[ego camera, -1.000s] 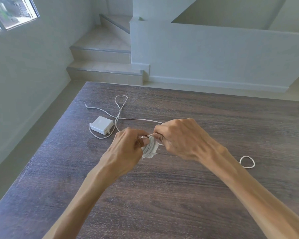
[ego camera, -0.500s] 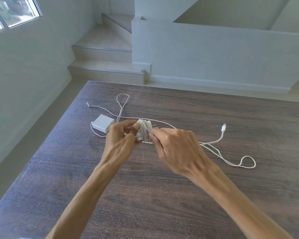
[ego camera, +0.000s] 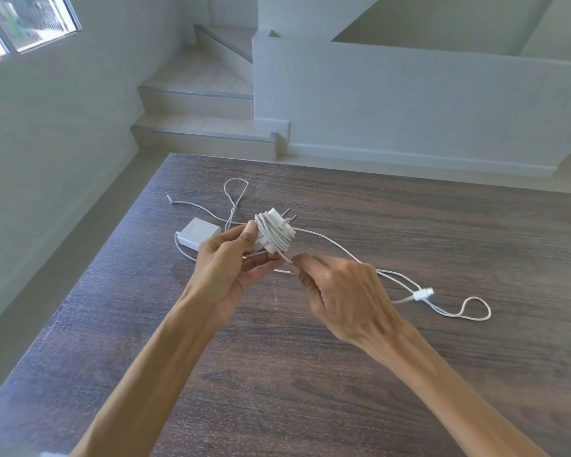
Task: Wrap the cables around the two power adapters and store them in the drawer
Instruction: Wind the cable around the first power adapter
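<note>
- The left hand (ego camera: 226, 268) grips a white power adapter (ego camera: 279, 234), thumb curled onto its left edge and the other fingers (ego camera: 261, 263) cupped beneath it; the adapter is held above the table, two plug pins pointing up and to the far right
- Several turns of white cable (ego camera: 271, 237) lie wound round the adapter's body, close together
- The right hand (ego camera: 340, 291) pinches the free run of that same cable just below and to the right of the adapter, fingertips (ego camera: 297, 262) drawn together on the cord; the back of the hand faces the camera
- From the pinch the loose cable (ego camera: 396, 278) trails to the right across the table; it lies in a doubled line, ends in a small loop at the far right, and its white connector (ego camera: 422, 294) rests beside the line near that loop
- A second power adapter (ego camera: 200, 234), a flat white block, lies on the table just left of and behind the left hand; its own thin cable (ego camera: 234, 196) is unwound, making a tall loop on the far side, with one end (ego camera: 169, 197) stretching to the left
- The dark wood-grain table (ego camera: 310, 374) carries everything; both forearms reach in from the near edge
- Beyond the table's far edge, tiled stairs (ego camera: 195, 103) climb beside a pale low wall (ego camera: 409, 103); a window (ego camera: 27, 21) shows at the upper left
</note>
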